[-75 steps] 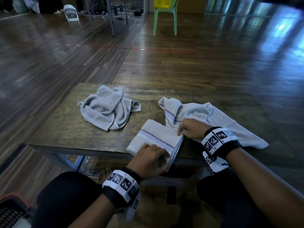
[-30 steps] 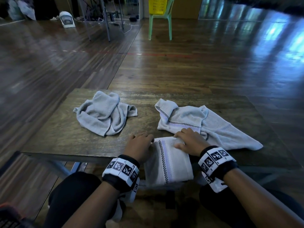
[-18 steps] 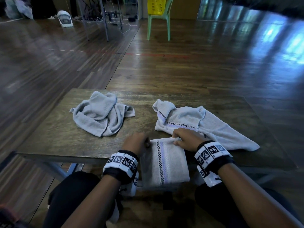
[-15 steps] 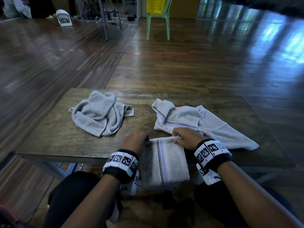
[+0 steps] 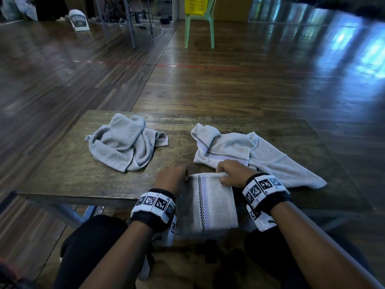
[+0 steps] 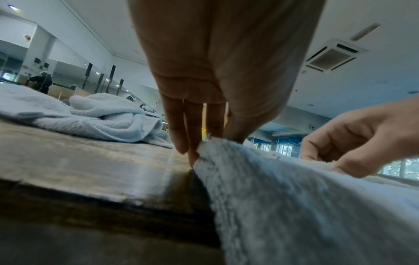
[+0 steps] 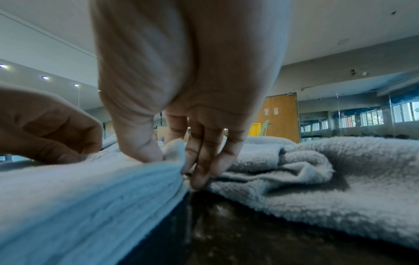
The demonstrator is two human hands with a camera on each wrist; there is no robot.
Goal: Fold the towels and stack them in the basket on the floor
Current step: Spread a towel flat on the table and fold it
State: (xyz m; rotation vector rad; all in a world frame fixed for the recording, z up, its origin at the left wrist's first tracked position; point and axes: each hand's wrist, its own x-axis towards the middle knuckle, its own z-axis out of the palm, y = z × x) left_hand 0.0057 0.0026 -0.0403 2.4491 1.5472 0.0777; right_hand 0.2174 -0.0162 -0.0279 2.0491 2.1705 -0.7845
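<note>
A folded pale towel [image 5: 210,202] with a checkered stripe hangs half over the near edge of the wooden table [image 5: 68,172]. My left hand [image 5: 171,177] pinches its far left corner [image 6: 208,145] between thumb and fingers. My right hand [image 5: 231,174] pinches the far right corner [image 7: 172,152] the same way. A crumpled towel [image 5: 125,144] lies at the table's left. A loosely spread striped towel [image 5: 250,155] lies at the right, just beyond my right hand. The basket shows only as a dark corner [image 5: 10,280] at the lower left of the head view.
My knees sit under the table's near edge. Bare wood floor surrounds the table. A green chair [image 5: 199,24] holding a yellow basket stands far back, with metal legs and cables to its left.
The folded towel was turned so its stripe runs toward me and was drawn over the table's near edge. Both hands went from lying on it to pinching its far corners.
</note>
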